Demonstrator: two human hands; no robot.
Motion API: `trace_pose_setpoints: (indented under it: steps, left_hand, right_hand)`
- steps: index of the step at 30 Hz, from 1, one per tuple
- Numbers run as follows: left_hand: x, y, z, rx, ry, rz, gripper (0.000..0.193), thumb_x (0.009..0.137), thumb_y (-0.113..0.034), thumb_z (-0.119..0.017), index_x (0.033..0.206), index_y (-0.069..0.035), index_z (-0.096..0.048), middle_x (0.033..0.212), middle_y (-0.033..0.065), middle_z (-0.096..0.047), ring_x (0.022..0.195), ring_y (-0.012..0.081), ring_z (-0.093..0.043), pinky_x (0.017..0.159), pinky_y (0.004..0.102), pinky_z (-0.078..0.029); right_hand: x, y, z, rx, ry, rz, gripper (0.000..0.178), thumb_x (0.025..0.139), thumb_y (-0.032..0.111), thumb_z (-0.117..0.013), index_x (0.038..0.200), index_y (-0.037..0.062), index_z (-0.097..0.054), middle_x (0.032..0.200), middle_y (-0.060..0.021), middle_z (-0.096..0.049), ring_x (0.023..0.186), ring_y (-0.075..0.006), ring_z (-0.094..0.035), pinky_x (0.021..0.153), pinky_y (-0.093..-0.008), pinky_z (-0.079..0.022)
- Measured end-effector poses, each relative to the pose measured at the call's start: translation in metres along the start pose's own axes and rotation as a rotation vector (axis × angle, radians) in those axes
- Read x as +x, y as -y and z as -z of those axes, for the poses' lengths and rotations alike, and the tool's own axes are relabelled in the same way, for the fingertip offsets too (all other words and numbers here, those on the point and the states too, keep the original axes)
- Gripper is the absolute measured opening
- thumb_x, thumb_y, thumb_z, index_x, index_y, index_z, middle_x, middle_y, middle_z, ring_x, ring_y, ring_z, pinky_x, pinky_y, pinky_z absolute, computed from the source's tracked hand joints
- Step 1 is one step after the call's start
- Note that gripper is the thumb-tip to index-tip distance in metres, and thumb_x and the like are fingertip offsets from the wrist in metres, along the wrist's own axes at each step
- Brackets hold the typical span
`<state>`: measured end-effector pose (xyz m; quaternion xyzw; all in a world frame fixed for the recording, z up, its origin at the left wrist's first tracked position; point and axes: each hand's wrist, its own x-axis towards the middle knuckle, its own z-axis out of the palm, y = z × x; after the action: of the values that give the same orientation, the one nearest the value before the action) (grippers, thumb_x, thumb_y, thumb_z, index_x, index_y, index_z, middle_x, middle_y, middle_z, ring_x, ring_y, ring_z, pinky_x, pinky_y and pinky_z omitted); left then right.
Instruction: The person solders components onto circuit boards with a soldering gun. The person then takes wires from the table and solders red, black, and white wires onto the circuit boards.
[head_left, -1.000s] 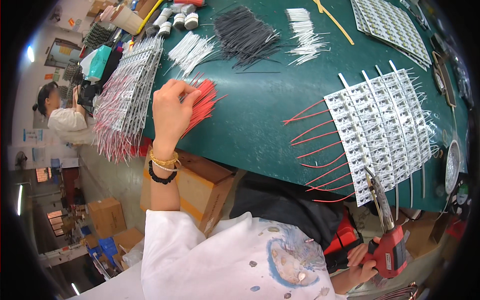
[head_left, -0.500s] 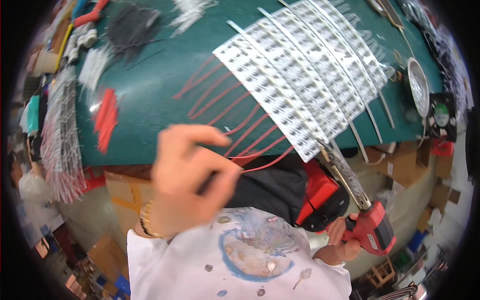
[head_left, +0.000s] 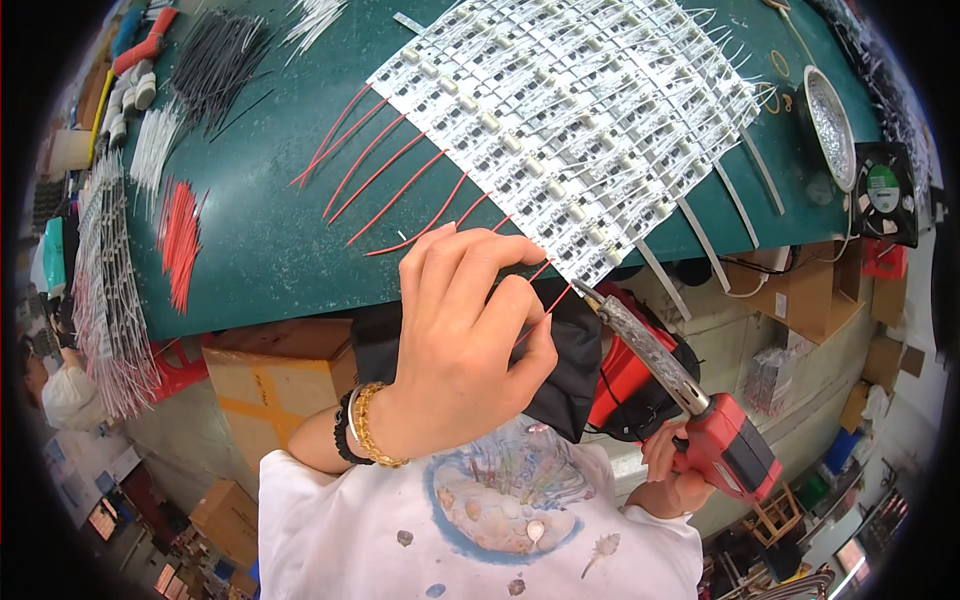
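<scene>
Left hand: my left hand (head_left: 455, 345), frame centre, pinched a thin red wire (head_left: 540, 322) between thumb and fingertips, near the board's lower corner.
Right hand: my right hand (head_left: 672, 478), lower right, was wrapped tight around a red-handled soldering iron (head_left: 690, 400), tip at that corner.
Board: white panel of LED strips (head_left: 570, 110), upper centre on the green table mat (head_left: 260, 240).
Progress: several red leads (head_left: 375, 170) already trailed off its left edge; I judged this one unfinished.
Stock: loose red wires (head_left: 178, 240) waited at left.

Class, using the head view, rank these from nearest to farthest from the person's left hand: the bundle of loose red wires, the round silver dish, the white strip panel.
1. white strip panel, just above the left hand.
2. bundle of loose red wires, far left.
3. round silver dish, upper right.
</scene>
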<state>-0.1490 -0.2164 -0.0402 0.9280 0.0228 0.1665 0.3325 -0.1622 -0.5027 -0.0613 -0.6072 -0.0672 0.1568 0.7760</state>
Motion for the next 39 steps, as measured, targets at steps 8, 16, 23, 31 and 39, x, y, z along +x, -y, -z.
trace_pose_setpoints:
  steps: [8, 16, 23, 31, 39]
  left_hand:
    - [-0.001, 0.001, 0.0, 0.005, -0.03, 0.005, 0.019, 0.062, 0.0, -0.069, 0.071, -0.007, -0.053, 0.104, 0.0084, -0.06, 0.099, 0.0297, -0.054, 0.094, 0.0491, -0.037]
    - [0.001, 0.005, -0.002, -0.006, -0.035, 0.012, 0.021, 0.06, 0.0, -0.071, 0.07, -0.007, -0.054, 0.104, 0.0087, -0.061, 0.098, 0.0306, -0.054, 0.092, 0.0495, -0.038]
    - [0.0, 0.003, 0.009, -0.005, -0.071, 0.0, 0.023, 0.062, -0.005, -0.074, 0.077, -0.008, -0.057, 0.105, 0.0083, -0.061, 0.096, 0.0283, -0.056, 0.09, 0.0483, -0.041]
    - [0.034, 0.102, 0.112, 0.626, -0.281, 0.06, 0.016, 0.077, -0.015, -0.068, 0.086, -0.005, -0.059, 0.086, 0.0108, -0.058, 0.085, 0.0305, -0.055, 0.082, 0.042, -0.039]
    - [0.088, 0.225, 0.182, 0.815, -0.275, 0.116, 0.015, 0.08, -0.017, -0.069, 0.09, -0.007, -0.066, 0.086, 0.0068, -0.066, 0.086, 0.0265, -0.058, 0.076, 0.0386, -0.04]
  right_hand:
    - [0.008, 0.0, -0.003, -0.058, 0.079, 0.031, 0.052, 0.079, 0.041, -0.077, 0.09, 0.0015, -0.044, 0.053, -0.004, -0.052, 0.041, -0.0124, -0.047, 0.04, -0.0254, -0.035]
    - [0.015, 0.001, 0.004, -0.181, 0.216, 0.101, 0.076, 0.087, 0.055, -0.059, 0.126, -0.0074, -0.042, 0.053, 0.0008, -0.05, 0.042, -0.0119, -0.049, 0.045, -0.0275, -0.04]
    - [0.04, -0.004, -0.022, -0.022, 0.273, 0.202, 0.073, 0.089, 0.05, -0.059, 0.127, -0.0071, -0.038, 0.053, -0.0013, -0.05, 0.04, -0.0144, -0.047, 0.044, -0.0277, -0.04]
    - [0.081, -0.008, -0.06, -0.126, 0.125, 0.338, 0.069, 0.09, 0.044, -0.06, 0.126, -0.0088, -0.036, 0.052, -0.0029, -0.047, 0.04, -0.0135, -0.044, 0.043, -0.0276, -0.04]
    - [0.111, -0.055, -0.042, 0.072, 0.182, 0.531, 0.069, 0.09, 0.043, -0.061, 0.126, -0.0106, -0.037, 0.052, -0.0031, -0.046, 0.041, -0.0132, -0.044, 0.043, -0.0278, -0.04]
